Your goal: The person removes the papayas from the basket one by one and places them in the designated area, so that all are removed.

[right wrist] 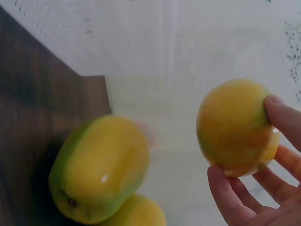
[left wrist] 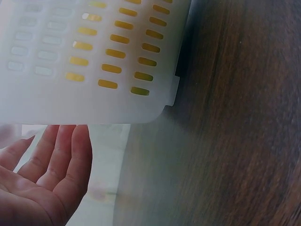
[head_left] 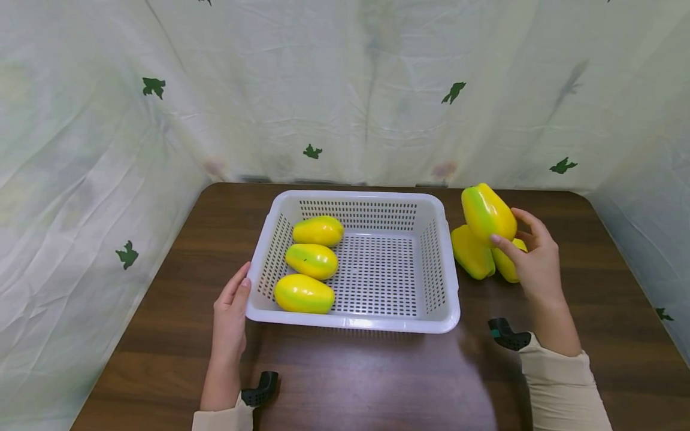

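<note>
A white perforated plastic basket stands on the brown table, with three yellow-green papayas in a column along its left side, the middle papaya among them. At the basket's left rim is my left hand, its fingertips touching the edge. The left wrist view shows those fingers fairly straight, their tips hidden by the rim. My right hand holds a papaya between thumb and fingers, right of the basket. Below it lie two more papayas, one partly covered by the held fruit.
The wooden table runs around the basket. Pale cloth with green leaf-like shapes hangs behind the table and at both sides. A dark device is at the left wrist, another at the right.
</note>
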`<state>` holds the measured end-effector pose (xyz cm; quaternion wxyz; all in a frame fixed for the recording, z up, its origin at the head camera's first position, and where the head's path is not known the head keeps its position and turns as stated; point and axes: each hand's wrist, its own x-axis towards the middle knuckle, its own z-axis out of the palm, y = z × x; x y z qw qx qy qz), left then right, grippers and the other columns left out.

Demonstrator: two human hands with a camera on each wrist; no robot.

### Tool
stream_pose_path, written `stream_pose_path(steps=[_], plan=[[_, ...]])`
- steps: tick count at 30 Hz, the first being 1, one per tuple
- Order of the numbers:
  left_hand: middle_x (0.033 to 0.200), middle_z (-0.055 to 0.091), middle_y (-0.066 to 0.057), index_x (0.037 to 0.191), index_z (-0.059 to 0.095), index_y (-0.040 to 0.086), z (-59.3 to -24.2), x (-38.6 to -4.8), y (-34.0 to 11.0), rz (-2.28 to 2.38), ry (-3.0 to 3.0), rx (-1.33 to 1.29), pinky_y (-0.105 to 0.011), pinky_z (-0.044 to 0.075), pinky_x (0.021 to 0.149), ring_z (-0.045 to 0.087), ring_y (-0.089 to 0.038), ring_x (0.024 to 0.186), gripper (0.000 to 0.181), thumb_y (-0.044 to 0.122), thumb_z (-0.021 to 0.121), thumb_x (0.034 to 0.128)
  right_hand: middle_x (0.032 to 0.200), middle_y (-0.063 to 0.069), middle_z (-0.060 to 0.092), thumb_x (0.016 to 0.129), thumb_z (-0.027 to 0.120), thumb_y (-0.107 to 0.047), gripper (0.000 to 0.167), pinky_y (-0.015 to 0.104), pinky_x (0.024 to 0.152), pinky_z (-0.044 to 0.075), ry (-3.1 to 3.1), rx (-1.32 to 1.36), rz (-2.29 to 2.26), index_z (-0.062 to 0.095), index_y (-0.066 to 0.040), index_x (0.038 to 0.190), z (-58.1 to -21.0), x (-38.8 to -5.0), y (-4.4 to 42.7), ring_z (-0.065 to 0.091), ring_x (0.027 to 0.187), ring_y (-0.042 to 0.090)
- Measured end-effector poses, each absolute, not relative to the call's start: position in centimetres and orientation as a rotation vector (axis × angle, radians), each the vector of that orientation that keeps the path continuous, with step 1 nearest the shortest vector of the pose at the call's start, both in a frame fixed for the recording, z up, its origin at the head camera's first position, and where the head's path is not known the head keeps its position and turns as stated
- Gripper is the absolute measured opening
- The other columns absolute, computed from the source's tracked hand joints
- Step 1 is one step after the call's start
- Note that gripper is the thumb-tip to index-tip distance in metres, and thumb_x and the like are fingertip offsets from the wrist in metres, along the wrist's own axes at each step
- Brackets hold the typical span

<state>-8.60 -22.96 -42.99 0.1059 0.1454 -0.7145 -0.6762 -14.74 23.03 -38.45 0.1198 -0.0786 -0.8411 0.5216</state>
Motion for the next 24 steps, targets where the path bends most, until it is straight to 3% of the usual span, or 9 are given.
stream_pose_path(steps=[4, 15, 22, 24], plan=[[0.133, 0.044, -0.003, 0.132, 0.047, 0.019, -43.0, -8.6, -23.0, -1.988, -2.115, 0.434, -0.019, 0.046, 0.078, 0.047, -0.019, 0.111, 0.041, 0.031, 0.047, 0.0933, 0.138, -0.001, 0.034, 0.083, 0.062, -0.033, 0.06, 0.029, 0.08, 0.042, -2.455, -0.334, 1.515, 0.037, -0.026, 0.137, -39.1, -14.6, 24.2, 0.039, 0.11, 0.021], [0.132, 0.045, -0.003, 0.133, 0.046, 0.013, -43.1, -8.7, -23.0, -1.985, -2.107, 0.417, -0.019, 0.047, 0.077, 0.047, -0.018, 0.11, 0.043, 0.031, 0.047, 0.0932, 0.138, -0.002, 0.034, 0.081, 0.063, -0.035, 0.058, 0.018, 0.079, 0.045, -2.337, -0.56, 1.459, 0.04, -0.03, 0.135, -41.5, -14.6, 27.2, 0.039, 0.111, 0.019], [0.132, 0.046, -0.003, 0.132, 0.047, 0.014, -43.1, -8.6, -23.0, -1.978, -2.107, 0.419, -0.018, 0.047, 0.077, 0.047, -0.018, 0.11, 0.042, 0.03, 0.047, 0.0933, 0.137, -0.002, 0.033, 0.08, 0.065, -0.035, 0.06, 0.023, 0.082, 0.045, -2.325, -0.674, 1.44, 0.039, -0.033, 0.134, -43.8, -15.1, 29.9, 0.039, 0.113, 0.019], [0.131, 0.046, -0.003, 0.132, 0.047, 0.013, -43.1, -8.7, -23.0, -1.982, -2.104, 0.413, -0.018, 0.046, 0.078, 0.047, -0.018, 0.11, 0.042, 0.03, 0.048, 0.0933, 0.134, -0.003, 0.034, 0.078, 0.066, -0.038, 0.061, 0.016, 0.074, 0.045, -2.316, -0.672, 1.417, 0.039, -0.035, 0.133, -45.2, -15.4, 31.1, 0.039, 0.11, 0.016]])
